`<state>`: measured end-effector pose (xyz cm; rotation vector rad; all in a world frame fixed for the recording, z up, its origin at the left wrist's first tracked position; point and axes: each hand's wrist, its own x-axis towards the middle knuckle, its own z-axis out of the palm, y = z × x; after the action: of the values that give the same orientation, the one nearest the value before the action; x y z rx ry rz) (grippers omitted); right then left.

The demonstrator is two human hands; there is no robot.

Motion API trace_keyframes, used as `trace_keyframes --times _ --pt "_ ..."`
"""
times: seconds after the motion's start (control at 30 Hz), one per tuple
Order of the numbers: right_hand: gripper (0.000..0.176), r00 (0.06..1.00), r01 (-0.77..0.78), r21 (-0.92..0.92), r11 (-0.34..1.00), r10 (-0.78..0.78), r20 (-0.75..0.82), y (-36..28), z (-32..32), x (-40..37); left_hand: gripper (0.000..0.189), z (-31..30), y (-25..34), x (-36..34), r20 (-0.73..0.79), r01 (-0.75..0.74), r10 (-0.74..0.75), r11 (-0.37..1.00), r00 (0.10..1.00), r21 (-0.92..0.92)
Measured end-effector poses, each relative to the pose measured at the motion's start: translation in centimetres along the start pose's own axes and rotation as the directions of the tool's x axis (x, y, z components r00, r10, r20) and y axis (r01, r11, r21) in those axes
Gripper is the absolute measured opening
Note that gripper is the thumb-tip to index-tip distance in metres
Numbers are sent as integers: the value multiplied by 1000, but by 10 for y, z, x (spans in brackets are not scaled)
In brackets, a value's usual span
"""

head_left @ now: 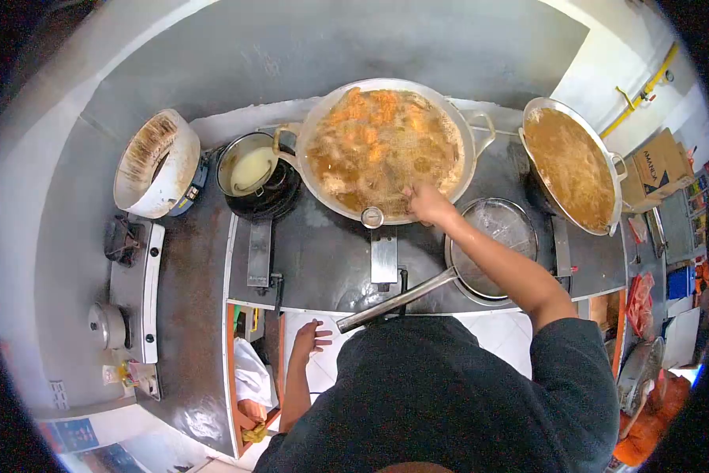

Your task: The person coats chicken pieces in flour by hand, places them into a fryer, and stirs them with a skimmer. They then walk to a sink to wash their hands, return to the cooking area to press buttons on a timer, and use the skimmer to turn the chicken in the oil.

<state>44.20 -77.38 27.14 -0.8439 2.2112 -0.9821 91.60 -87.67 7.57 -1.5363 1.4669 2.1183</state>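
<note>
My right hand is over the near rim of a large wok of bubbling oil, its fingers pressed together; what they hold, if anything, is too small to make out. Orange-brown fried pieces float toward the back of the oil. A round dial thermometer sits at the wok's front rim, left of that hand. Down beside my body, below the counter edge, my left hand hangs with its fingers apart and nothing in it. The long-handled round strainer lies on the counter under my right forearm.
A second wok of oil stands at the right. To the left are a small pot with pale liquid, a stained white metal container and a gas stove with a lidded pot. A cardboard box is far right.
</note>
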Motion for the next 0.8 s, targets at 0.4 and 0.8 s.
trace_keyframes --times 0.4,0.8 --pt "21 964 228 -579 782 -266 21 -6 -25 -39 54 11 6 5 26 -6 4 999 1000 43" --pt "34 973 183 -691 699 -228 27 -26 -46 -108 52 11 15 14 100 15 -24 996 995 93"
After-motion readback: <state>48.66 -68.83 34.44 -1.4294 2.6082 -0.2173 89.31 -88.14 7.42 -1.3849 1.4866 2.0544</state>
